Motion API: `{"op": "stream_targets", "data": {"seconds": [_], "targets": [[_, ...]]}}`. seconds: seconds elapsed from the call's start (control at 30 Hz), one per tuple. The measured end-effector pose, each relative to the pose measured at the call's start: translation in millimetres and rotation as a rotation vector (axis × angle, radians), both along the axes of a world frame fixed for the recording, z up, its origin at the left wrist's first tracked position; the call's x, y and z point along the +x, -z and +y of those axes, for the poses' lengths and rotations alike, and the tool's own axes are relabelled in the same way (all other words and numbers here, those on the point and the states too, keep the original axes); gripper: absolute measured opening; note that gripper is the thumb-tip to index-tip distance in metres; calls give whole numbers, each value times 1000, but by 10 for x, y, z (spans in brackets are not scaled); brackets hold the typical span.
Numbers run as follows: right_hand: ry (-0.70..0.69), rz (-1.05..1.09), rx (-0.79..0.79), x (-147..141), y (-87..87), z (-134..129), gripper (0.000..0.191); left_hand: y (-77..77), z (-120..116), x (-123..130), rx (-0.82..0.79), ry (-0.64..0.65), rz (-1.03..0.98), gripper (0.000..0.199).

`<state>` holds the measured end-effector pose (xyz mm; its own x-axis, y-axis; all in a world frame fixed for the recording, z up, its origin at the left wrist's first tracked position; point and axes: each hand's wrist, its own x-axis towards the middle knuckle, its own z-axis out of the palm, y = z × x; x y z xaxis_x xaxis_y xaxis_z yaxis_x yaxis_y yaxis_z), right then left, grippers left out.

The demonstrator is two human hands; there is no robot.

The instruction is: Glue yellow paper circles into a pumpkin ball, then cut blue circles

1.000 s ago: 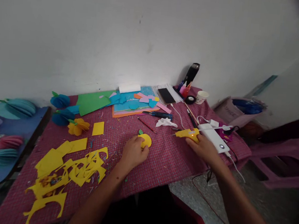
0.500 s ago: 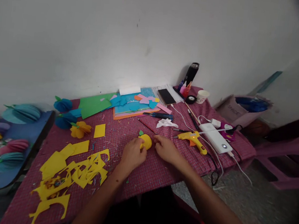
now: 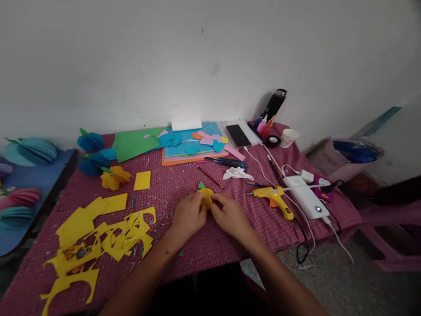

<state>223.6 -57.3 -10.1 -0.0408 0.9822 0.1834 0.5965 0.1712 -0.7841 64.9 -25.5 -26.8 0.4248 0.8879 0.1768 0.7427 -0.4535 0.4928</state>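
A small yellow paper piece, rounded and with a green leaf at its top, forms a paper fruit [image 3: 206, 195] between my two hands over the checked cloth. My left hand [image 3: 191, 213] grips its left side, fingers curled. At its right edge my right hand [image 3: 227, 213] pinches the paper with thumb and fingers. Both hands cover much of the fruit. Just beyond it lies a red pencil [image 3: 210, 176]. To the right rests a yellow glue gun [image 3: 272, 198], its nozzle pointing left.
Yellow paper scraps [image 3: 121, 236] spread over the left side. Finished paper flowers [image 3: 115, 177] stand behind them. A white power bank [image 3: 306, 197] with cables, a phone [image 3: 238, 136], a paper cup [image 3: 289, 138] and a black flask [image 3: 275, 103] are at the right. Coloured sheets [image 3: 137, 143] lie along the wall.
My right hand has moved left onto the yellow paper fruit and now pinches its edge. My left hand keeps its hold. The view has shifted slightly.
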Motion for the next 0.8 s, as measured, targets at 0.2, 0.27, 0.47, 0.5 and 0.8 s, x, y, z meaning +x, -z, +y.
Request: {"op": "stream_targets", "data": {"seconds": [0.2,0.27,0.47,0.5,0.8], "targets": [[36,5,-63,-55,48,10,13,5,-4,-7,-20,-22,-28,11],[73,-54,-66,-89,61,0,11,-5,-10,-7,-31,-36,-26,16],[159,-300,-35,-203,83,-34,13,-82,-30,-27,-89,-68,37,28],[162,-325,-32,-215,89,-36,13,-96,-31,-33,-95,-66,36,29],[162,-472,-37,-272,130,-32,19,-108,-28,-64,-132,-50,-16,27]]}}
